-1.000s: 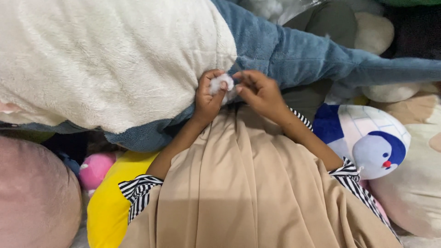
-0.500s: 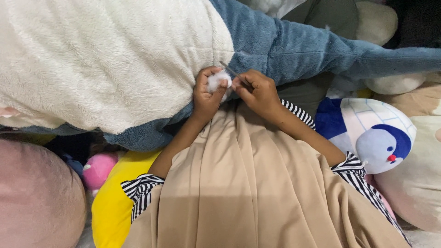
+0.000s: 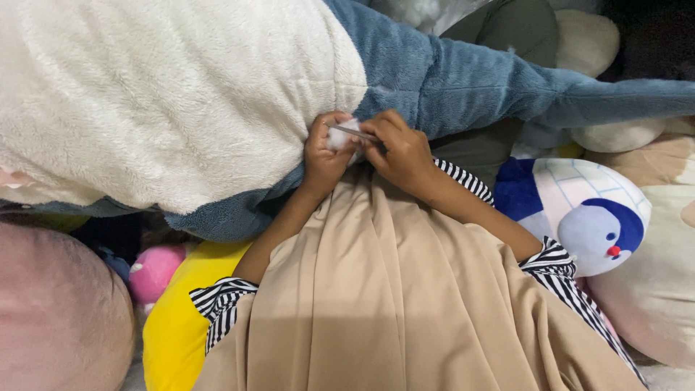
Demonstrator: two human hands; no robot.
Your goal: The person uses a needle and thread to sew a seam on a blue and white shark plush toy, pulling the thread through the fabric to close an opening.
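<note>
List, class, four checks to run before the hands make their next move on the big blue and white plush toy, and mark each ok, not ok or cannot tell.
1. Left hand grips the white stuffing at the seam of the plush toy: ok.
2. Right hand holds a thin tool across the stuffing: ok, though what kind of tool it is cannot be told.
3. Tool tip clear of the left fingers: cannot tell, since they lie very close together.
4. Plush toy rests steady over the lap, on the beige cloth: ok.
5. Seam opening in plain sight: not ok, the hands cover it.
</note>
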